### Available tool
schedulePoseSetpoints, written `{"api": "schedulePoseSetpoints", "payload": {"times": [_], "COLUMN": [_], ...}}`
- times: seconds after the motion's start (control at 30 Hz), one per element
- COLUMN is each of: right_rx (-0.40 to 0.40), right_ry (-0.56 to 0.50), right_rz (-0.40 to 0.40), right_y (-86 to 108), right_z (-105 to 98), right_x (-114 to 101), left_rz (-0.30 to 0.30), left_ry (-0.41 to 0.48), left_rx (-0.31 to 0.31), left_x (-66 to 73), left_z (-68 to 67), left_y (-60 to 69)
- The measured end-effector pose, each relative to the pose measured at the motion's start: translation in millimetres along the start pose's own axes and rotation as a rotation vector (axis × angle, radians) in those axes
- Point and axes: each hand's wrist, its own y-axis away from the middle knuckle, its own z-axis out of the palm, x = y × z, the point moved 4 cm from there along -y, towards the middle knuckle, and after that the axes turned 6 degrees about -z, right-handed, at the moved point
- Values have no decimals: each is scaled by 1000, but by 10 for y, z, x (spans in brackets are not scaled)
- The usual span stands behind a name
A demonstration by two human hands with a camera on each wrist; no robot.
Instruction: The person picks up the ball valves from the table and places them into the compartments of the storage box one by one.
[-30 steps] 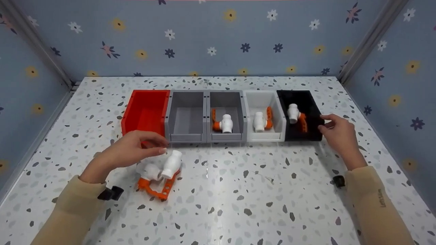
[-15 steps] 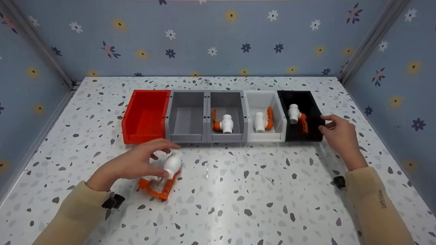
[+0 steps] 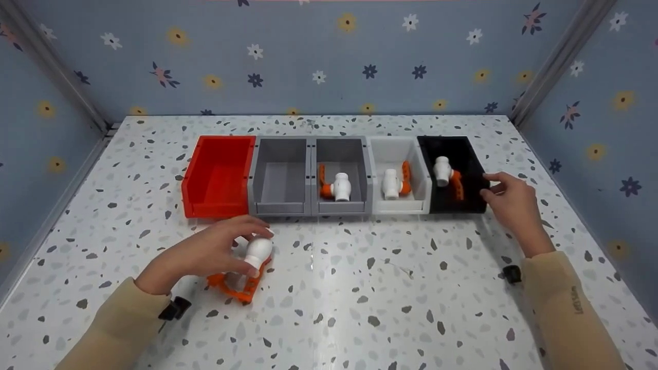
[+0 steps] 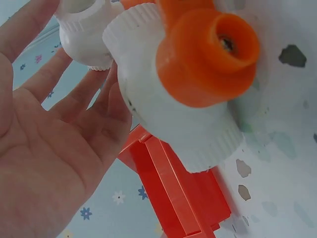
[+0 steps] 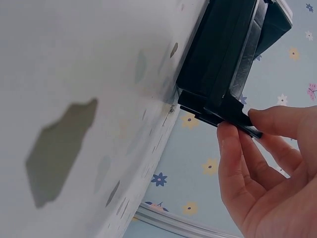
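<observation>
My left hand [image 3: 216, 249] holds a white ball valve [image 3: 258, 250] with an orange handle, thumb at its near end and fingers at its far end. In the left wrist view the fingers reach that white valve [image 4: 84, 34] at the upper left. A second ball valve [image 4: 168, 109] with an orange handle lies close beside it, its white body mostly hidden under the hand in the head view. At the far right, my right hand [image 3: 511, 205] pinches the side wall of the black bin [image 5: 218, 59] between thumb and fingers.
Bins stand in a row: red [image 3: 223, 169], grey [image 3: 282, 208], another grey [image 3: 342, 207], white [image 3: 401, 207] and black. One ball valve lies in each of the second grey [image 3: 341, 186], white [image 3: 391, 184] and black [image 3: 442, 171] bins. Flowered walls enclose the speckled table [image 3: 411, 308].
My left hand has come down from above the two table valves and closed its thumb and fingers on the right-hand one. My right hand stays on the black bin.
</observation>
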Motion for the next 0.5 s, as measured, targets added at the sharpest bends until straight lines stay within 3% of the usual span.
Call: {"api": "schedulePoseSetpoints", "payload": {"times": [0.5], "right_rx": [3], "right_ry": [9], "right_rz": [-16], "right_y": [21], "right_z": [-2], "right_x": [-11], "left_rz": [66], "left_ry": [53], "left_rx": [-25], "left_x": [-2], "left_z": [42], "left_y": [-21]}}
